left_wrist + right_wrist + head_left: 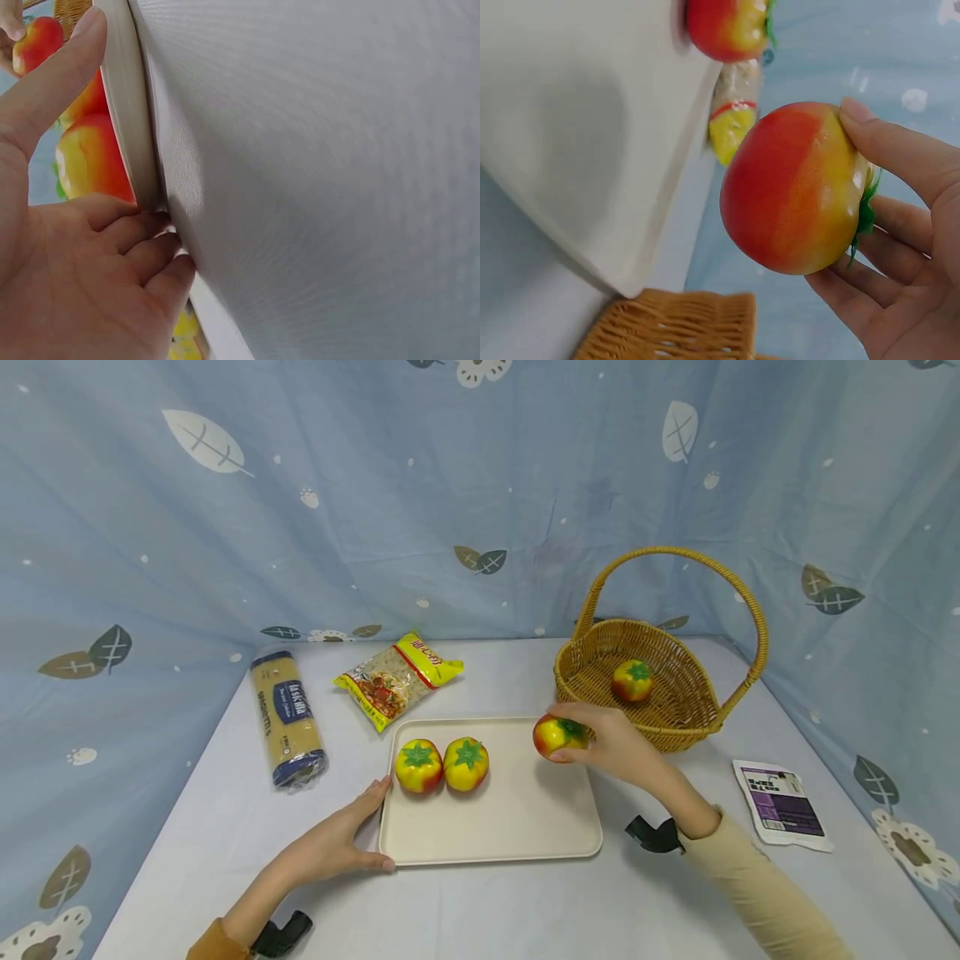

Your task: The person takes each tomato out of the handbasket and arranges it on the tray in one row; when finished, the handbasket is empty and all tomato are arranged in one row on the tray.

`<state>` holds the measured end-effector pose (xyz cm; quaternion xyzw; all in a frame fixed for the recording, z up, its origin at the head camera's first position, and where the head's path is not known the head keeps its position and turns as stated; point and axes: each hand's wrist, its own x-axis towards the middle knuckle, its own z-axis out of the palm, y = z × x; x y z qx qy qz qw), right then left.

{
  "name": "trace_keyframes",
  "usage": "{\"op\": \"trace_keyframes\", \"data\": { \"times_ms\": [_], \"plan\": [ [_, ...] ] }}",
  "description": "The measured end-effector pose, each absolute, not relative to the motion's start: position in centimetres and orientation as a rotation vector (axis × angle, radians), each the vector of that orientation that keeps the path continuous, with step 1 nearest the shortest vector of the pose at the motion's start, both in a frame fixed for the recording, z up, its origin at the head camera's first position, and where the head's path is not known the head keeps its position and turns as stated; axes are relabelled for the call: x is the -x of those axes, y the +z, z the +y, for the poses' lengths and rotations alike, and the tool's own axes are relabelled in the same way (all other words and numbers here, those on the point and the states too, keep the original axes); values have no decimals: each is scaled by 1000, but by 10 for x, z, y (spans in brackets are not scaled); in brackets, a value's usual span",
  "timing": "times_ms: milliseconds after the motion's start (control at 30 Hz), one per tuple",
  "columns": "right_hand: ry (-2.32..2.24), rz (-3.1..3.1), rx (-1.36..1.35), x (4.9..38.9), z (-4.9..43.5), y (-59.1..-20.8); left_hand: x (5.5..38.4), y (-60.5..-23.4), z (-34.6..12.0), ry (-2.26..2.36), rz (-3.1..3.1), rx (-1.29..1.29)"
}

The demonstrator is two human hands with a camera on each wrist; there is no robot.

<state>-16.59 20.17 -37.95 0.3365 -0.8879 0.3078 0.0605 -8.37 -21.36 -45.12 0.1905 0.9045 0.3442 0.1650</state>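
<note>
My right hand [611, 739] grips a red-and-yellow persimmon [558, 737] with a green leafy top. It is held above the right end of a cream tray [517, 835]. In the right wrist view, thumb and fingers pinch that persimmon [787, 191] around its leafy end. On the tray's left half sit two similar persimmons, a left one [418, 767] and a right one [466, 765], side by side. My left hand [337, 839] spreads along the tray's left edge, thumb near the front corner. In the left wrist view, its fingertips and thumb meet the tray rim [131, 112].
Behind the tray's right end stands a wicker basket [678, 739] with a tall handle and one persimmon [632, 681] inside. A spaghetti pack [288, 718] and a yellow-ended food bag [400, 679] lie at the back left. A white-and-purple pouch [782, 804] lies at the right.
</note>
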Motion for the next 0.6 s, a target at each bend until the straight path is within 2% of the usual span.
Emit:
{"op": "trace_keyframes", "data": {
  "times_ms": [600],
  "plan": [
    [981, -2760, -1092, 167, 171, -407, 84, -452, -214, 974, 2578, -516]
  ]
}}
